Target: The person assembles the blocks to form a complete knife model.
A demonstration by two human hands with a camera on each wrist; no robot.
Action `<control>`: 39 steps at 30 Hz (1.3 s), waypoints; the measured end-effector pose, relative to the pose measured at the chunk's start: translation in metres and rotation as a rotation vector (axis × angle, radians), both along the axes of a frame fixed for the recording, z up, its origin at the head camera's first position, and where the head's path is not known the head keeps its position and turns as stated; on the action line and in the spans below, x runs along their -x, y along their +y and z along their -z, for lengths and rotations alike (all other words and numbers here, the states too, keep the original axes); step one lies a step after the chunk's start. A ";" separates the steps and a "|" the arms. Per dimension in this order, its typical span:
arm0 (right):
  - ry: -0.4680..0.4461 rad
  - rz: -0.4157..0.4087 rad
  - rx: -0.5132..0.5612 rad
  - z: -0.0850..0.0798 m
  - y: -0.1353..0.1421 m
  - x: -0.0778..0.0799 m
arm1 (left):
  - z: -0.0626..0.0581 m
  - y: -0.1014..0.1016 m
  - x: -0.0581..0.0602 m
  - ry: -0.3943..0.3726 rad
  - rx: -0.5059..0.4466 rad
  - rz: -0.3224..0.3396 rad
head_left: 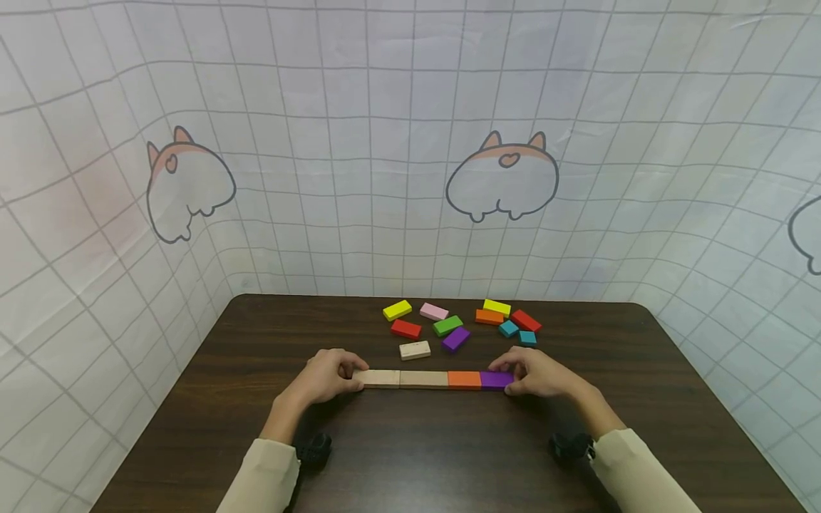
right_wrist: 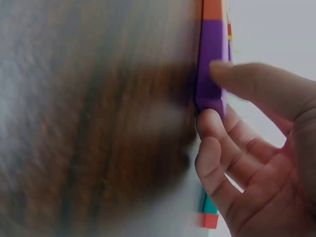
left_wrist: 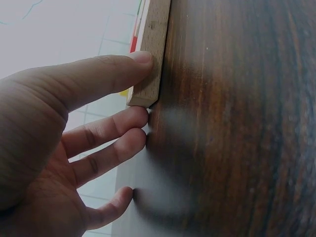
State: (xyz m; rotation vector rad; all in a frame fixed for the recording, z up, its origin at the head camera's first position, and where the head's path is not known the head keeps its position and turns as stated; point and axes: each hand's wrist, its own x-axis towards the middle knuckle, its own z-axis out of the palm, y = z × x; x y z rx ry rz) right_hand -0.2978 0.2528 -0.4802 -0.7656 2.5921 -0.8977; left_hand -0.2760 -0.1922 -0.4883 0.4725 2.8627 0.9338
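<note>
A straight row of four-sided wooden blocks lies across the table: two plain wood blocks, an orange block [head_left: 464, 380] and a purple block [head_left: 495, 380], end to end. My left hand [head_left: 330, 374] grips the left end of the outer plain wood block [head_left: 380, 379]. In the left wrist view its thumb lies on the side of that plain block [left_wrist: 154, 29], with two fingertips by its end. At the other end my right hand [head_left: 541, 372] pinches the purple block [right_wrist: 210, 59], thumb on its side and a fingertip at its end face.
Behind the row lie loose blocks: a plain wood one [head_left: 415, 350], a purple one [head_left: 456, 340], a green one [head_left: 447, 325], a pink one [head_left: 434, 311], and several red, yellow, orange and teal ones. A patterned white curtain [head_left: 385, 178] hangs behind the dark table [head_left: 423, 449].
</note>
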 end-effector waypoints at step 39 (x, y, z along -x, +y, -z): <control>0.094 0.589 0.138 0.021 0.054 0.071 | 0.001 -0.001 0.001 -0.006 0.003 -0.005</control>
